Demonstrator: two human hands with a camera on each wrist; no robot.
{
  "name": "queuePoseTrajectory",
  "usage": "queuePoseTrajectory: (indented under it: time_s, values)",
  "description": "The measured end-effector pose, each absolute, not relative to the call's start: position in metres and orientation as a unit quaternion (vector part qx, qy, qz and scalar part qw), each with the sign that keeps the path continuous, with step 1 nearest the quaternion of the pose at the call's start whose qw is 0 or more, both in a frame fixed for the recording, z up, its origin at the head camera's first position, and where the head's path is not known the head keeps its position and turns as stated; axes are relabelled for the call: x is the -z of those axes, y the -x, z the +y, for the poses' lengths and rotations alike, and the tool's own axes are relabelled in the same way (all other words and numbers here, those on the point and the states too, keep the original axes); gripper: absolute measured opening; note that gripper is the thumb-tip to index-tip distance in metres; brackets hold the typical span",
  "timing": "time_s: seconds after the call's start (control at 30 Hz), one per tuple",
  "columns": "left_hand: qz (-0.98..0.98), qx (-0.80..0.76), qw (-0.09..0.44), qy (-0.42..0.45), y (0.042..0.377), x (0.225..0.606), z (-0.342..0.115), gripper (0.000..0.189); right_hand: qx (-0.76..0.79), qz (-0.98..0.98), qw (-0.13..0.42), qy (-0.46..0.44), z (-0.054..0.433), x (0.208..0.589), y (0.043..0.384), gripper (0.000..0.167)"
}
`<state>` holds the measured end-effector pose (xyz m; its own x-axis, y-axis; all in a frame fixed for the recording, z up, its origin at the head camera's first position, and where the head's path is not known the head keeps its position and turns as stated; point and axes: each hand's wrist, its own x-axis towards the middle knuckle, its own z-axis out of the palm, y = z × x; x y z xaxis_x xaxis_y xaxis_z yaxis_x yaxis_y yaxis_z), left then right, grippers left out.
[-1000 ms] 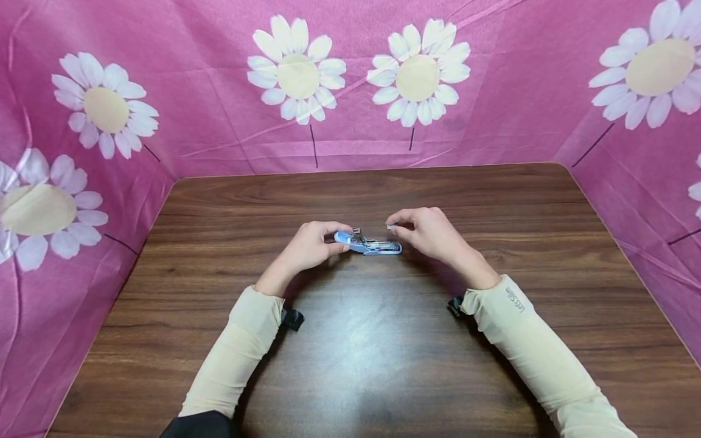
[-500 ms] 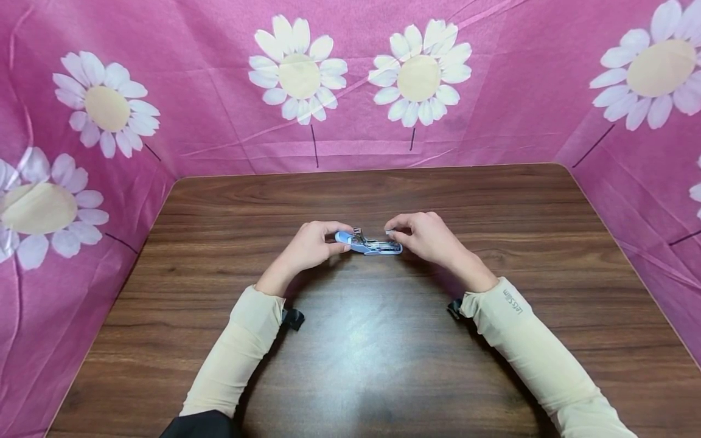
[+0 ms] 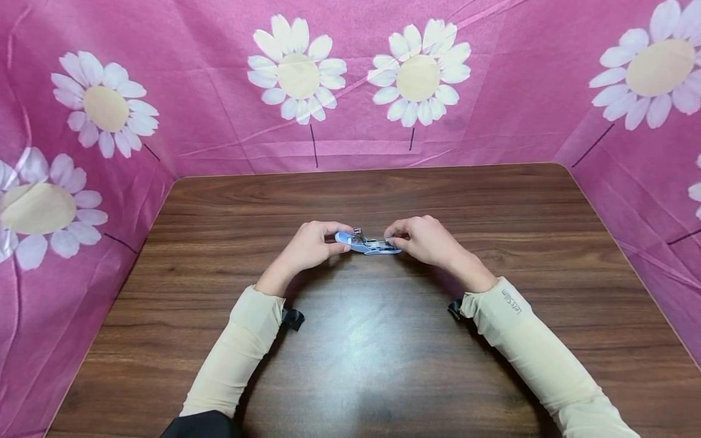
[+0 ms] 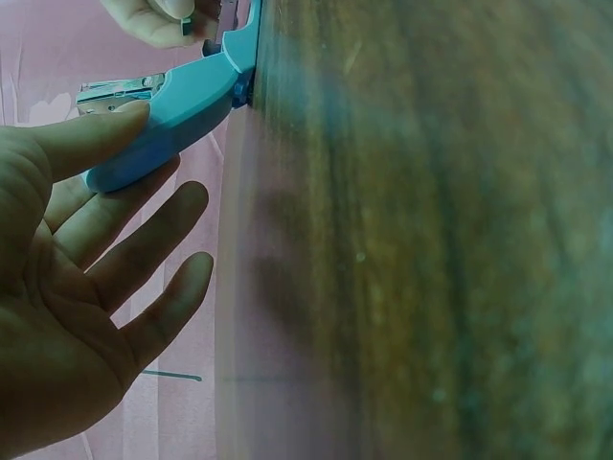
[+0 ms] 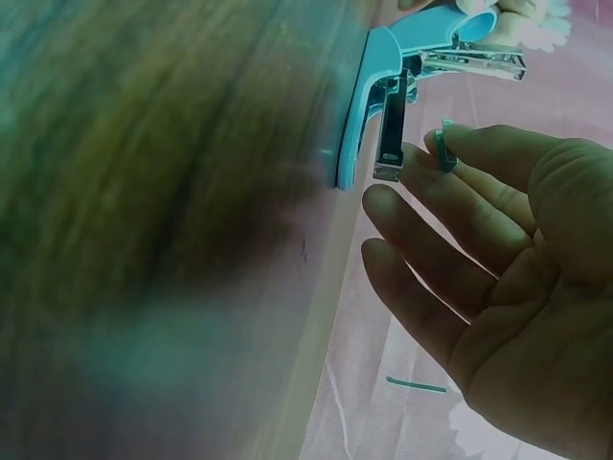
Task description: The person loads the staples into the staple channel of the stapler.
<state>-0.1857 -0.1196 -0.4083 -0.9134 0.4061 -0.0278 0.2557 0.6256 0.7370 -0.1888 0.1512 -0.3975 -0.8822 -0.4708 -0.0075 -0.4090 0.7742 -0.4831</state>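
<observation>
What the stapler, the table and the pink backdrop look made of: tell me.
Stapler: blue shell probably plastic, smooth and evenly coloured; inner parts glint like metal. Table: brown grain under a glare, so glossy wood or laminate. Pink backdrop: likely cloth, perhaps plastic sheeting; creased, faintly shiny along folds.

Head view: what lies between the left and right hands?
Head view shows the opened blue stapler, gripped by the left hand; the right hand pinches a small strip.

Wood-grain table (image 3: pixel 356 340) — blue stapler (image 4: pixel 194 101) on it
</observation>
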Motion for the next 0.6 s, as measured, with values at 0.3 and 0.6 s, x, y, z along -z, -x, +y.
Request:
queuePoseTrajectory:
  time_s: [0.3, 0.6]
  values:
    - [0.895, -0.393, 0.101, -0.186, 0.1851, 0.4073, -0.1196, 0.033, 0.231, 0.942, 0.063, 0.236, 0.1502, 0.3992, 0.1883, 0.013]
    - [0.896, -0.39, 0.098, -0.188, 0.1857, 0.4077, -0.1197, 0.031, 0.204, 0.947, 0.067, 0.239, 0.1494, 0.4017, 0.189, 0.014]
